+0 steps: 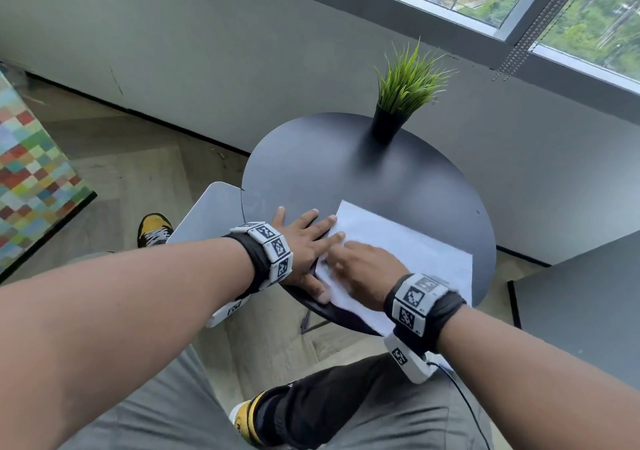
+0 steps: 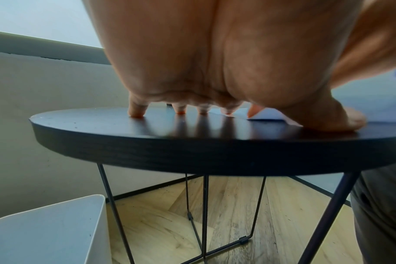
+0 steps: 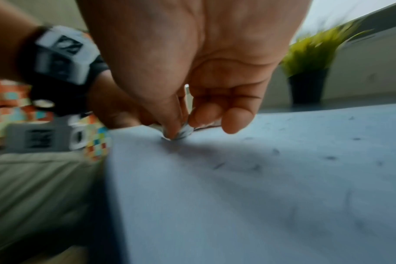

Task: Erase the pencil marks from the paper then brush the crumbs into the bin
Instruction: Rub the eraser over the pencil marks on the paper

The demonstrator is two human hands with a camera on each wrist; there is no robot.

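A white sheet of paper (image 1: 408, 245) lies on the near part of a round dark table (image 1: 311, 165), overhanging its front edge. My left hand (image 1: 304, 238) lies flat with spread fingers, pressing the paper's left edge and the tabletop (image 2: 147, 128). My right hand (image 1: 360, 266) pinches a small white eraser (image 3: 185, 133) and presses its tip on the paper (image 3: 237, 196) near the left side. Dark eraser crumbs (image 3: 330, 158) are scattered over the sheet. A white bin (image 1: 211, 214) stands on the floor beside the table's left edge, also seen as the bin (image 2: 45, 232) below the tabletop.
A potted green plant (image 1: 398, 103) stands at the far side of the table. A grey wall and a window are behind it. My knees and yellow shoes (image 1: 154, 229) are below, on a wood floor. A colourful checked cushion (image 1: 31, 172) is at the left.
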